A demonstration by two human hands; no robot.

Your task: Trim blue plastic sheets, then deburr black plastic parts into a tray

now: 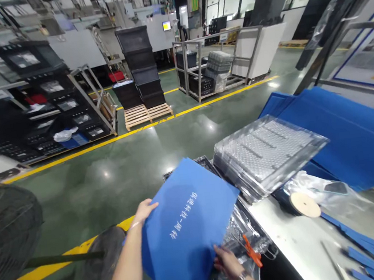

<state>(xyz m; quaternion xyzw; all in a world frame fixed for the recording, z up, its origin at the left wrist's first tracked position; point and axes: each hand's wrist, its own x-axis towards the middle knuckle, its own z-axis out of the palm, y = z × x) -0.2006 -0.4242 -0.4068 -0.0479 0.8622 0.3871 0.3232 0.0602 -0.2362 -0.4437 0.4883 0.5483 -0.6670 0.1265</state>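
Note:
A large blue sheet (pixel 194 202) with white printed characters is held tilted in front of me. My left hand (pixel 144 211) grips its left edge, thumb on top. At the lower right edge, my right hand (pixel 227 262) holds the sheet between thumb and fingers; a watch is on that wrist. Beneath the sheet lie clear plastic trays (pixel 243 221), partly covered. Orange-handled scissors (pixel 252 251) rest on them, just right of my right hand. Behind, to the right, stands a stack of clear trays (pixel 266 148).
A metal table (pixel 280 233) carries a tape roll (pixel 304 204), blue strips (pixel 373 244) and a plastic bag (pixel 329 188). Large blue sheets (pixel 353 133) lie at right. A fan (pixel 7 234) stands left. Black crates (pixel 140 64) and a metal cart (pixel 195 73) are farther off.

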